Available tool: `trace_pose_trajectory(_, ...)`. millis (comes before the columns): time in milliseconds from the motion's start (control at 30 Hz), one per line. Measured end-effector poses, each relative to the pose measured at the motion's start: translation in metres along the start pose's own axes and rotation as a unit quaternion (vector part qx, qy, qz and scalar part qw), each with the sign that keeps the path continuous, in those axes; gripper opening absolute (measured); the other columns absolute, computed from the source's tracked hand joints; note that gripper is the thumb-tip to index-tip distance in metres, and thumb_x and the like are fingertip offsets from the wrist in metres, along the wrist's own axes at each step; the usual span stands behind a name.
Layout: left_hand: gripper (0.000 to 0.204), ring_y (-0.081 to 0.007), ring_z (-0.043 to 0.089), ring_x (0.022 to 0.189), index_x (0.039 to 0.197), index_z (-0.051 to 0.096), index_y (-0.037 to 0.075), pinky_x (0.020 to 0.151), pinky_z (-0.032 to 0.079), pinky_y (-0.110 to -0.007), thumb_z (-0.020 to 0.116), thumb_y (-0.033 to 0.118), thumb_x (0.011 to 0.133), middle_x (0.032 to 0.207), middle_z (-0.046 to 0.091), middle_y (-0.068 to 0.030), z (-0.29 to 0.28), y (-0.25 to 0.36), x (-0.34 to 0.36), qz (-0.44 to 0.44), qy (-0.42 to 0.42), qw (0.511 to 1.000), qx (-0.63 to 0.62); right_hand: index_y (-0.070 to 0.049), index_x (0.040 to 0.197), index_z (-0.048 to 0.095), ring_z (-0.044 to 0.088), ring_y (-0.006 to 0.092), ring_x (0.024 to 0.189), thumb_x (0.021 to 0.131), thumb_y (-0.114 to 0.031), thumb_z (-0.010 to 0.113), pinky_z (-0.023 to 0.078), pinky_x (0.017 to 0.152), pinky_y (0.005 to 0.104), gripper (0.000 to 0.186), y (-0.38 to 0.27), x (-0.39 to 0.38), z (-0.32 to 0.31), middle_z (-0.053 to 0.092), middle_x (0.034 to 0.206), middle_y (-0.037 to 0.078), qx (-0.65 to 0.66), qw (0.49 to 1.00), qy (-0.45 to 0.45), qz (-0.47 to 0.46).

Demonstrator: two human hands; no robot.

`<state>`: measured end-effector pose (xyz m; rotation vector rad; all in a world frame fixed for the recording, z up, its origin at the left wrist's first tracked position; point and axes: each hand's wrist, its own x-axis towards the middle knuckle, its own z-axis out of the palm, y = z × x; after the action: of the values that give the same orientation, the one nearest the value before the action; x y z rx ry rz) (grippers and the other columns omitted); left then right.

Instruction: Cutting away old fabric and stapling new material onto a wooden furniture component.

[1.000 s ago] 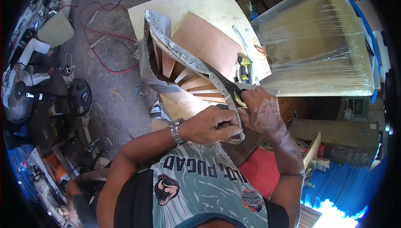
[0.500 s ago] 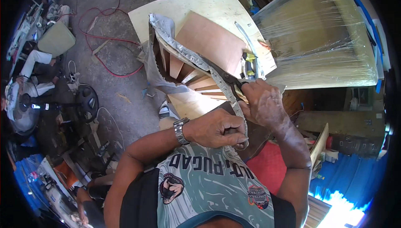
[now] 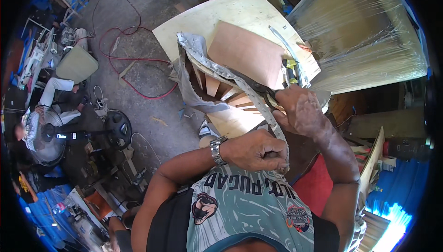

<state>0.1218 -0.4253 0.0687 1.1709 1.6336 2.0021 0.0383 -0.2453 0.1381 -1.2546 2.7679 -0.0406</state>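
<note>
Grey fabric (image 3: 194,96) hangs over the edge of a wooden frame with several slats (image 3: 226,94). A rough, pale trimmed edge runs along its rim toward my body. My left hand (image 3: 258,151), below a metal wristwatch, is closed in a pinch on the near end of this fabric edge. My right hand (image 3: 302,109) grips dark-handled scissors (image 3: 264,90), whose blades lie along the fabric edge. Fingers partly hide the handles, and I cannot tell how far apart the blades are.
Beyond the frame, a pale plywood panel (image 3: 184,18) carries a brown board (image 3: 247,51) and a yellow-green and black tool (image 3: 290,72). A plastic-wrapped panel (image 3: 360,44) stands at right. Red hose (image 3: 138,96) crosses the floor; a fan (image 3: 46,132) and a seated person are at left.
The whole view has shifted, so the scene sits farther right and lower. Both hands keep their grips on the fabric edge and the scissors, with little visible movement against the frame.
</note>
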Motion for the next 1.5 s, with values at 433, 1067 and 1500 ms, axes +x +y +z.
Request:
trace_pose_trajectory(433,0.019,-0.0276,0.06,0.055,0.09,0.065,0.005,0.054,0.045,-0.039,0.073,0.021,0.097,0.061,0.061,-0.0082,-0.013,0.015,-0.017,0.01,-0.055,0.998,-0.014,-0.006,0.091,0.065,0.067,0.0295,0.093,0.088,-0.034,0.077,0.054,0.079,0.045,0.031,-0.02,0.02,-0.002,0.068,0.084,0.011,-0.01,1.0,0.009,0.017)
trace_pose_trajectory(1067,0.02,-0.0295,0.067,0.063,0.092,0.066,0.004,0.057,0.049,-0.039,0.071,0.022,0.098,0.073,0.069,-0.0104,-0.022,0.024,-0.038,0.071,-0.115,0.99,-0.034,-0.005,0.092,0.061,0.065,0.0373,0.085,0.081,-0.024,0.076,0.052,0.077,0.0502,0.026,-0.042,0.025,0.003,0.065,0.084,0.016,0.049,0.997,0.025,0.057)
trace_pose_trajectory(1500,0.019,-0.0302,0.07,0.074,0.09,0.068,0.002,0.068,0.052,-0.041,0.069,0.021,0.094,0.081,0.073,-0.0122,-0.015,0.028,-0.069,0.014,-0.144,0.987,-0.064,-0.004,0.097,0.068,0.072,0.0326,0.089,0.088,-0.034,0.074,0.057,0.08,0.0471,0.032,-0.076,0.049,0.01,0.071,0.085,0.016,-0.012,0.993,0.0,0.114)
